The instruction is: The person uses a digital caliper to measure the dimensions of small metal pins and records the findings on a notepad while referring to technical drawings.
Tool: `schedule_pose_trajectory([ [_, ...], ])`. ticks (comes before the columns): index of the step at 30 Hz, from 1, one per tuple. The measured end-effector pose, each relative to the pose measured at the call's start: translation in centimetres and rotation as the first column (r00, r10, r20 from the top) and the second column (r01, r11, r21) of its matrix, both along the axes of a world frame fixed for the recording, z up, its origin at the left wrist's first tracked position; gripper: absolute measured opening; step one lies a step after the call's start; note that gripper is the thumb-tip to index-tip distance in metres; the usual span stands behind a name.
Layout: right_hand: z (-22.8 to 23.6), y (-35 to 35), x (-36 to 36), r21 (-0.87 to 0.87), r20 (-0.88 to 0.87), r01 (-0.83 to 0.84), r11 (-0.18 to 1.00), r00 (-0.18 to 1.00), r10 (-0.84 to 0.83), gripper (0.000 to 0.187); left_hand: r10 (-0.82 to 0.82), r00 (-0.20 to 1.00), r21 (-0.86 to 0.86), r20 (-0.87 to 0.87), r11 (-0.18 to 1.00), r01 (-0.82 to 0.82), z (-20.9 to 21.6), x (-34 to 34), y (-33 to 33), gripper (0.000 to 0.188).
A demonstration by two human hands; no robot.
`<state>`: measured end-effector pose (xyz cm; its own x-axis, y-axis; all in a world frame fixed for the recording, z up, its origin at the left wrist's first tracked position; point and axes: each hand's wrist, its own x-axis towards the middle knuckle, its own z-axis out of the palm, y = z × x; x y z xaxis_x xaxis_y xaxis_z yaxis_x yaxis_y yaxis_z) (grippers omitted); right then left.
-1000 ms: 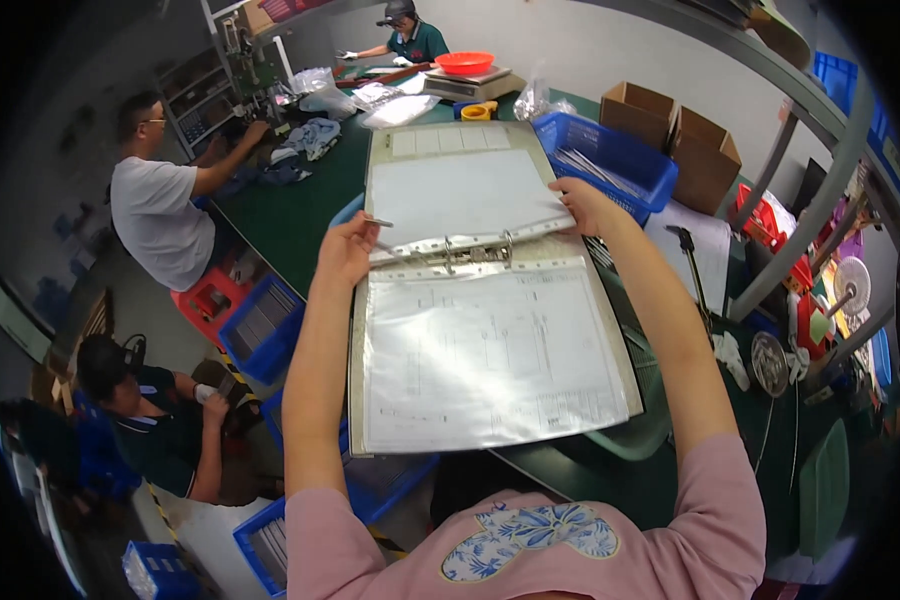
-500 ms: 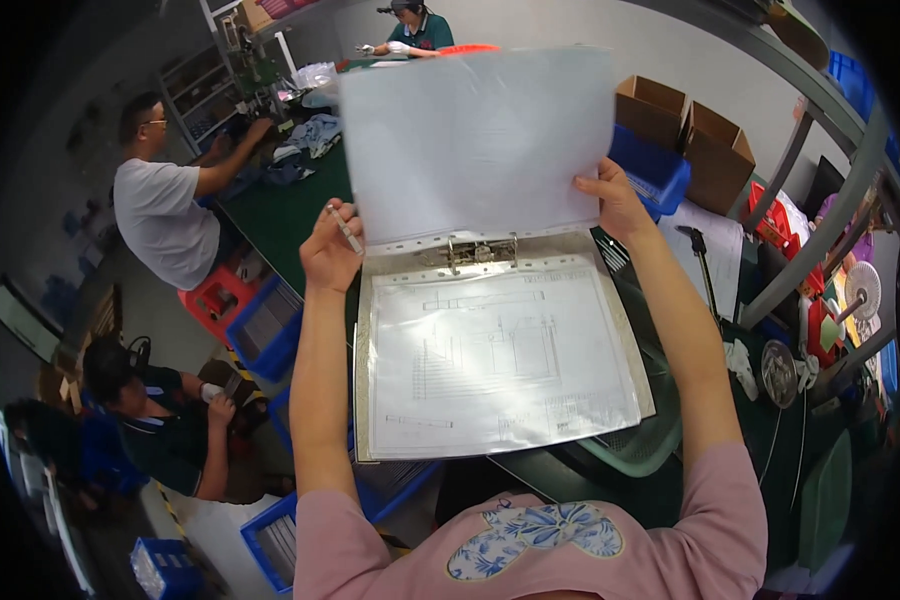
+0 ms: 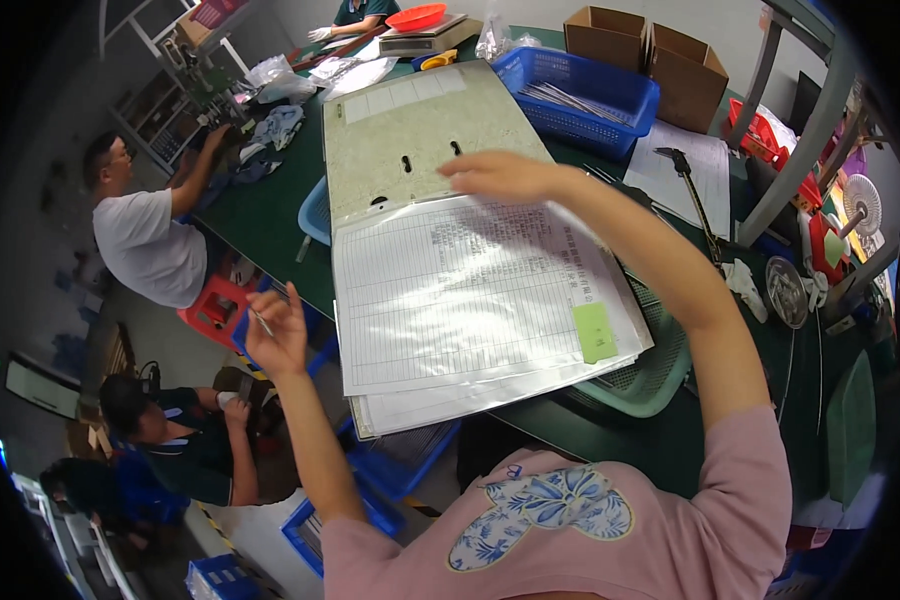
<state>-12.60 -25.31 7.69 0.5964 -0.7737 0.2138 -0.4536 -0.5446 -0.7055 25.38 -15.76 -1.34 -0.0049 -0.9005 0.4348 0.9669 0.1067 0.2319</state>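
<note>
A ring binder lies open in front of me, its pale, stained cover (image 3: 420,110) folded away on the far side. On the near side a printed form in a clear sleeve (image 3: 450,300) rests on top of the sheets, with a green sticky note (image 3: 595,335) near its right edge. My right hand (image 3: 505,177) is stretched out flat over the fold of the binder, blurred, with nothing seen in it. Left of the binder, my left hand (image 3: 278,335) is raised and pinches a short slim silver rod (image 3: 261,322).
Beyond the binder stand a blue basket of thin rods (image 3: 582,112) and cardboard boxes (image 3: 685,75). On the right lie a caliper (image 3: 692,190) and a paper sheet (image 3: 660,165). A green basket (image 3: 660,385) sits under the binder. Co-workers (image 3: 155,240) sit at left.
The raised sleeved sheets have come down over the technical drawing, and the form is now on top. My right hand has let go and moved left; my left hand moved left and down.
</note>
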Motion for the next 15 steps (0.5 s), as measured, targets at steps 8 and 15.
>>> schedule_pose_trajectory([
  [8, -1.9, -0.2, 1.5, -0.267, -0.213, -0.057, 0.962, 0.977, -0.001, 0.042, 0.406, 0.828, -0.011, 0.387, 0.9, -0.436, -1.5, -7.3, 11.6, 0.022],
  [15, -2.3, -0.9, 2.1, -0.387, -0.375, -0.097, 0.917, 0.925, -0.061, 0.035, 0.726, 0.465, -0.143, 0.507, 0.602, -0.786, -0.9, -10.9, 13.0, 0.017],
])
